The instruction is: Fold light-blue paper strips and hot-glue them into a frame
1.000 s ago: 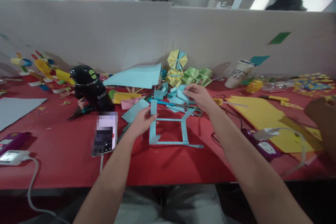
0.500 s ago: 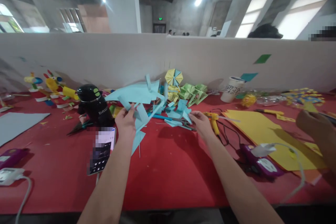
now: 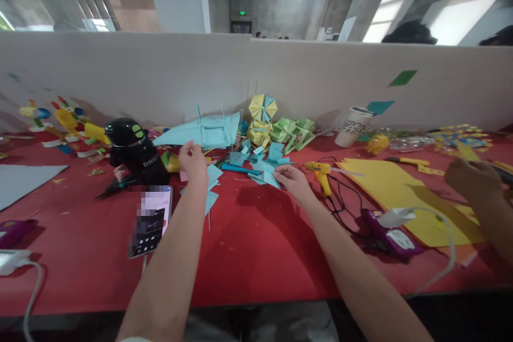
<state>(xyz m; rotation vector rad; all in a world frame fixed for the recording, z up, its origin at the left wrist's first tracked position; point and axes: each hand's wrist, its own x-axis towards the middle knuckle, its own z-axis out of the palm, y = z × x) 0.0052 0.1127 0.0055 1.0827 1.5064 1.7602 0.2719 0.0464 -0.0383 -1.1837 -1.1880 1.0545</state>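
Note:
My left hand [image 3: 193, 159] is at the lower edge of a light-blue paper piece [image 3: 176, 135], fingers loosely bent and nothing visible in them. On that piece stands a blue paper frame [image 3: 212, 138] with thin upright strips. My right hand [image 3: 294, 181] has its thumb and fingertips closed at the edge of a pale-blue paper scrap [image 3: 271, 178]. Around it lie several more blue scraps [image 3: 276, 153] and a blue pen-like stick [image 3: 240, 169]. Cut blue pieces [image 3: 211, 200] also lie just right of my left wrist.
A black bottle [image 3: 138, 157] and a phone [image 3: 154, 224] stand and lie at left. Folded yellow and green paper shapes [image 3: 294, 133] are behind. A yellow glue gun [image 3: 320, 173], yellow sheets [image 3: 401, 197] and a purple power strip [image 3: 395, 238] lie right, near another person's hand [image 3: 473, 179].
The blue paper frame has left my left hand and now stands on the larger blue piece behind. My left hand has moved up a little. My right hand has shifted slightly left.

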